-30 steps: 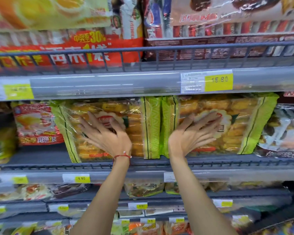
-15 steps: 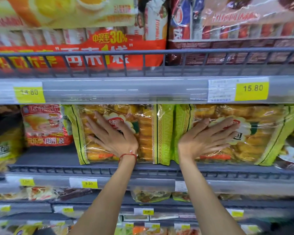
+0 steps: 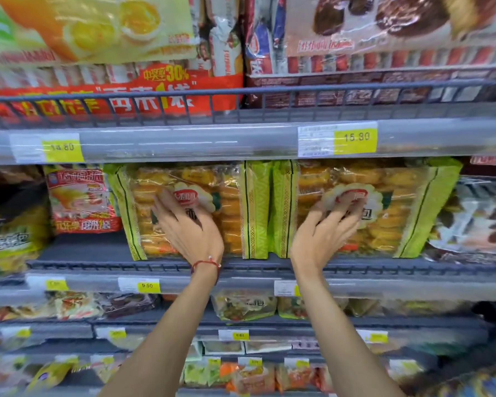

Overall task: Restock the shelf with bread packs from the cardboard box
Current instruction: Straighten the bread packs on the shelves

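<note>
Grey shelf [image 3: 241,266]: a metal board with a low wire rail along its front lip and price tags below; it carries both bread packs, with more stocked boards above and beneath it.
Upper shelf [image 3: 184,141]: its clear strip holds a yellow tag [image 3: 355,137] reading 15.80; big orange and brown packs stand behind its rail.
Right pack [image 3: 407,202]: clear film over golden bread, green side bands, standing upright on the grey shelf, its left edge touching the left pack.
Left pack [image 3: 232,207]: same kind, upright, just beside a smaller red pack [image 3: 80,199] on its left.
Left arm [image 3: 161,333]: bare, reaching up from below, a red string bracelet [image 3: 205,263] on the wrist.
Right arm [image 3: 335,333]: bare, reaching up alongside the left.
Left hand [image 3: 188,227]: fingers spread only slightly and lying against the front of the left pack, tips near its round label; it grips nothing.
Right hand [image 3: 324,227]: fingers curled and blurred, tips at the round label on the right pack's front; whether they pinch the film or only touch it, I cannot tell.
Box: out of view.
</note>
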